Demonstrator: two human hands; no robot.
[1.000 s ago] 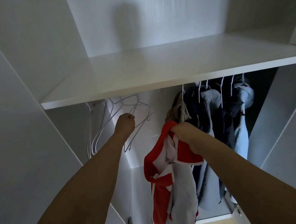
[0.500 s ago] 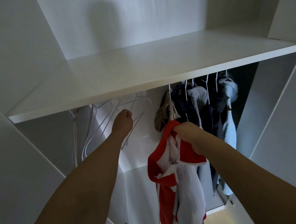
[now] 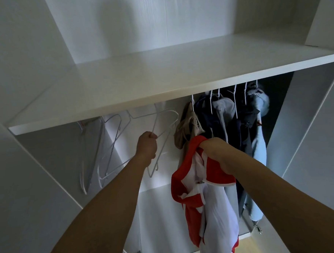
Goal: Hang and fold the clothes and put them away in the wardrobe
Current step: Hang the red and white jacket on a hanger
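Red and white garment (image 3: 204, 198), bunched and crumpled, hangs limp at lower centre of frame, gripped at its top by right hand (image 3: 216, 152), fingers curled into cloth. Left hand (image 3: 146, 145), centre frame, fist closed round white wire hanger (image 3: 162, 130) under shelf (image 3: 159, 81). Hanging rail hidden behind shelf edge. Dark hung clothes (image 3: 231, 125) at right hard to distinguish. Garment's hem cut off at bottom.

Both arms stretched forward and up. Left hand (image 3: 146, 146) curled in a fist-like grip. Right hand (image 3: 215, 152) clenched, knuckles up.
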